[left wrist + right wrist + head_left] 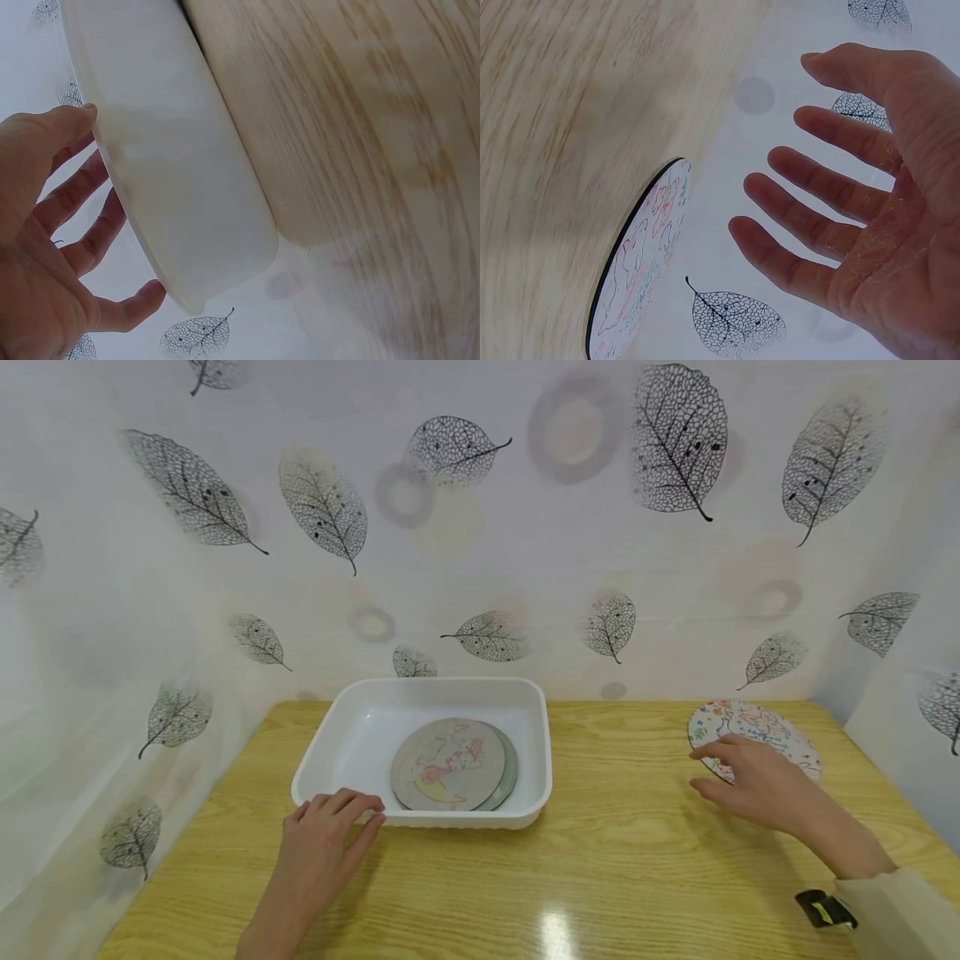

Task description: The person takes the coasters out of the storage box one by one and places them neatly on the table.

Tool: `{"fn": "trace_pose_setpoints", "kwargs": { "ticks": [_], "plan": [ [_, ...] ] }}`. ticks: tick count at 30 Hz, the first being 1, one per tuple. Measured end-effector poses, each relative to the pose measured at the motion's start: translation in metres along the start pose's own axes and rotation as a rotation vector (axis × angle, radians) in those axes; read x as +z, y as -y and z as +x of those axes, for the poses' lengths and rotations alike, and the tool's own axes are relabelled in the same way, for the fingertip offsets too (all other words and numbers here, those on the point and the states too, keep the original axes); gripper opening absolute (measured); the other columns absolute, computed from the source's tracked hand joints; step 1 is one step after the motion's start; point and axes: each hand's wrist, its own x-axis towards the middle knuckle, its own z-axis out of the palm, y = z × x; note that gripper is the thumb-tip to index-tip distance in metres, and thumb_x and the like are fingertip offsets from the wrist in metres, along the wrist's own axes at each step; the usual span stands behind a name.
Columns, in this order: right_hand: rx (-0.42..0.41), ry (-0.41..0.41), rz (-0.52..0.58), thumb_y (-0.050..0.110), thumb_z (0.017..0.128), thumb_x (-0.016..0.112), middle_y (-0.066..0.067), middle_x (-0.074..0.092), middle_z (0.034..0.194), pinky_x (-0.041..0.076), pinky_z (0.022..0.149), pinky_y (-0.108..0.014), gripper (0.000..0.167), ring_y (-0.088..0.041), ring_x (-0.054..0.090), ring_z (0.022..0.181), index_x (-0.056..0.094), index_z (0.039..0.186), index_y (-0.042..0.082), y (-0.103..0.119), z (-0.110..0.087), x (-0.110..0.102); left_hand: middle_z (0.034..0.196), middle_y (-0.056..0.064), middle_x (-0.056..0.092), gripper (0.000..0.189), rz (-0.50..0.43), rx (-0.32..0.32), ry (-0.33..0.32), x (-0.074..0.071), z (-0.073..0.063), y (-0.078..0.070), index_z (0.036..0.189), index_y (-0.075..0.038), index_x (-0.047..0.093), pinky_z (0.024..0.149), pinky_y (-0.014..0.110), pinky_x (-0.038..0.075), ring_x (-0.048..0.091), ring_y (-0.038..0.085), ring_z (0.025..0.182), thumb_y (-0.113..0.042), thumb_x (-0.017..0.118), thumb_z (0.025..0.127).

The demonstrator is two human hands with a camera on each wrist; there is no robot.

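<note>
A white plastic basin [348, 752] stands on the table, with a round pad [468, 760] printed with a pink cartoon figure and yellow moon inside it. Under that pad a green-edged round piece [510, 772] peeks out. My left hand [326, 839] holds the basin's near left rim, fingers over the edge and thumb on the near side; the left wrist view shows the thumb tip at the rim [124, 199]. My right hand [765, 781], fingers spread and holding nothing, hovers over the near side of a colourful doodle-printed round pad [780, 731] with a dark edge.
The wood-grain table [600, 868] runs back to a pale leaf-patterned curtain [525, 560], which also hangs along both sides. A small black tag with a yellow mark [825, 908] is at the right sleeve [900, 910].
</note>
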Motion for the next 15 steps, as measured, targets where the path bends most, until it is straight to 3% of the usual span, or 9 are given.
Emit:
{"fn": "trace_pose_setpoints", "kwargs": {
  "ticks": [15],
  "plan": [
    [-0.018, -0.012, 0.013, 0.028, 0.088, 0.079, -0.016, 0.071, 0.111, 0.055, 0.068, -0.041, 0.034, -0.024, 0.068, 0.082, 0.074, 0.114, 0.007, 0.013, 0.008, 0.003, 0.096, -0.010, 0.073, 0.020, 0.014, 0.006, -0.007, 0.001, 0.000, 0.001, 0.094, -0.025, 0.073, 0.067, 0.059, 0.056, 0.069, 0.024, 0.086, -0.023, 0.087, 0.081]
  ]
}}
